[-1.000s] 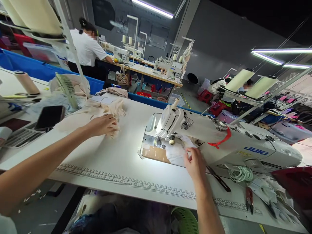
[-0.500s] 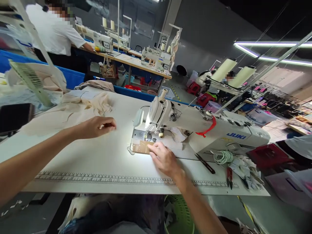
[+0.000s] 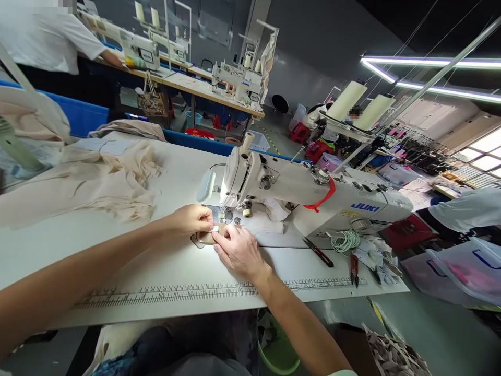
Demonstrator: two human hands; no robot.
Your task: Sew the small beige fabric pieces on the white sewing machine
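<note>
Our left hand (image 3: 193, 219) moved from beige fabric heap (image 3: 97, 180) to white sewing machine (image 3: 297, 196) — both hands pinch small tan fabric piece (image 3: 207, 237); right hand (image 3: 237, 250) fingers curled on it.

Two hands (image 3: 219, 237), three sewing machines (image 3: 305, 196), two large thread cones (image 3: 346, 99), one beige cloth pile (image 3: 97, 177).

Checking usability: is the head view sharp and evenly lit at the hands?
Head view: both hands, left hand and right hand, sharp; needle lamp brightens the sewing machine bed; ceiling light strips glare; wide-angle bends the table edge.
</note>
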